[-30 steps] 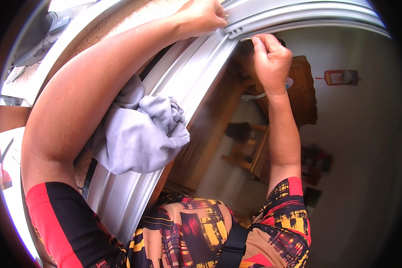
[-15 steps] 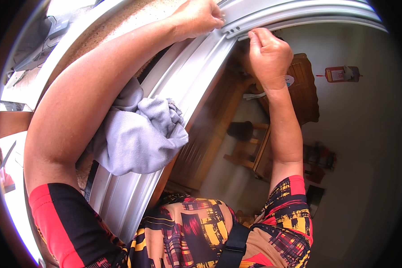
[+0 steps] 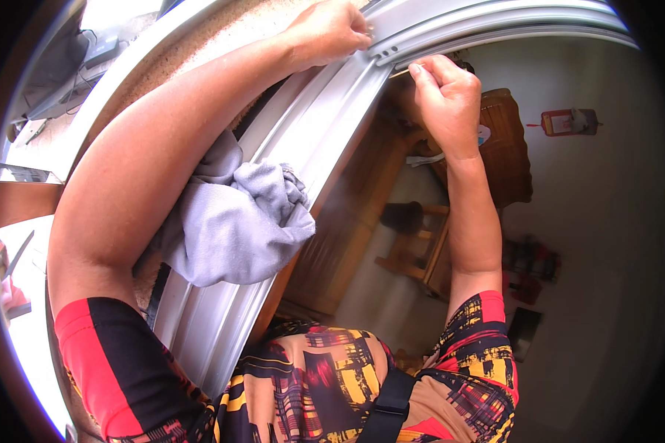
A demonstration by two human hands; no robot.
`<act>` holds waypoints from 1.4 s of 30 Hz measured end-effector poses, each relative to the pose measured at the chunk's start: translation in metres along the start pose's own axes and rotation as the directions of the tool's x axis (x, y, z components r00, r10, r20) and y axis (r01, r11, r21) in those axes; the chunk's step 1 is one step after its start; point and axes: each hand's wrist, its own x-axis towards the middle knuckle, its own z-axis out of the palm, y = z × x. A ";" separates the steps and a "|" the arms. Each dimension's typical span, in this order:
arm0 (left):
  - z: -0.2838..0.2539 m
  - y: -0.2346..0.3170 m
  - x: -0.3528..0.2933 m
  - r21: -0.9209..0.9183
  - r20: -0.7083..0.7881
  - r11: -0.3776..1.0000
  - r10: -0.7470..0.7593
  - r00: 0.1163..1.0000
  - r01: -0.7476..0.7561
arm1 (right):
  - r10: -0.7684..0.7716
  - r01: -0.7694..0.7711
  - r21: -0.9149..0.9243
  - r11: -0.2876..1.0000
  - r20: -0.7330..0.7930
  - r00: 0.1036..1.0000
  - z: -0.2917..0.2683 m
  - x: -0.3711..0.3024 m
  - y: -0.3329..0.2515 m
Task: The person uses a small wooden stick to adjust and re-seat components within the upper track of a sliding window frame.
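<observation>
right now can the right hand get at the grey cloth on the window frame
Probably yes: the right hand is up at the frame's corner, and the grey cloth lies lower on the metal frame, with open space between them.

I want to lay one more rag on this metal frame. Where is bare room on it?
The grey frame is bare below the grey cloth, down to the patterned shirt. It is crowded at the upper corner, where the left hand and right hand work.

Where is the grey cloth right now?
In the head view, the grey cloth lies left of centre, bunched on the metal frame just beneath the person's left forearm.
</observation>
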 end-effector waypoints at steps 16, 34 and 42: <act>-0.038 0.013 0.009 -0.542 0.277 0.812 -0.073 0.958 0.218 | 0.295 -0.134 0.642 0.755 -0.150 0.944 0.032 0.033 -0.023; -0.026 0.005 0.009 -0.748 0.203 0.596 -0.216 0.955 0.293 | 0.322 -0.119 0.650 0.751 -0.203 0.925 0.075 0.041 0.000; -0.021 0.000 0.008 -0.712 0.246 0.630 -0.190 0.950 0.310 | 0.416 -0.185 0.721 0.668 -0.156 0.896 0.060 0.027 -0.004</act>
